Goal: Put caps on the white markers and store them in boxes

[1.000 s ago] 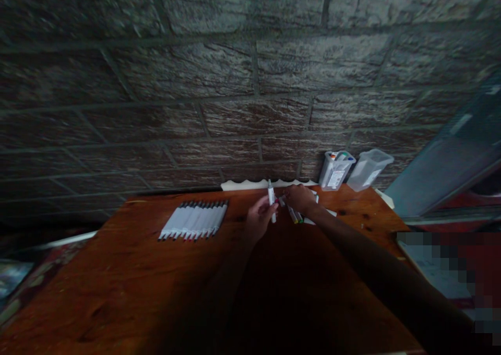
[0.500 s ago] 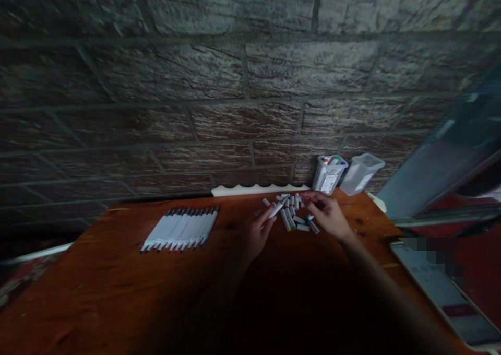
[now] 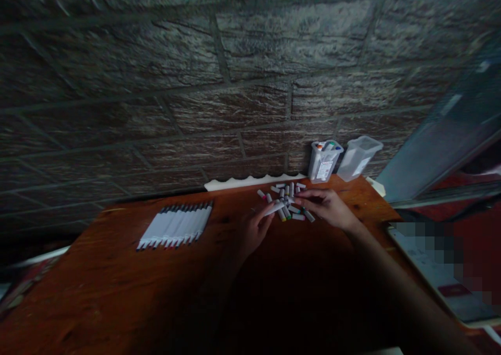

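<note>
My left hand (image 3: pixel 254 231) is closed around a white marker (image 3: pixel 274 208), which points up and to the right. My right hand (image 3: pixel 327 206) pinches a small pale marker cap (image 3: pixel 290 200) between thumb and fingertips, right at the marker's far end. Whether the cap is seated on the tip cannot be made out. Under and around both hands lies a loose pile of marker caps (image 3: pixel 282 215), greyish white with coloured ends. To the left, a row of white markers (image 3: pixel 176 224) lies side by side, with dark tips at the far end.
A clear plastic box holding several markers (image 3: pixel 324 162) stands by the brick wall (image 3: pixel 250 94), with a second translucent box (image 3: pixel 358 159) beside it. A white wavy-edged strip (image 3: pixel 254 181) runs along the back of the wooden table (image 3: pixel 97 282). A phone or tablet (image 3: pixel 442 276) lies at the right edge.
My right hand has come from the cap pile to the marker's end, now with a cap at its fingertips. My left hand still holds the marker. The view has shifted slightly.
</note>
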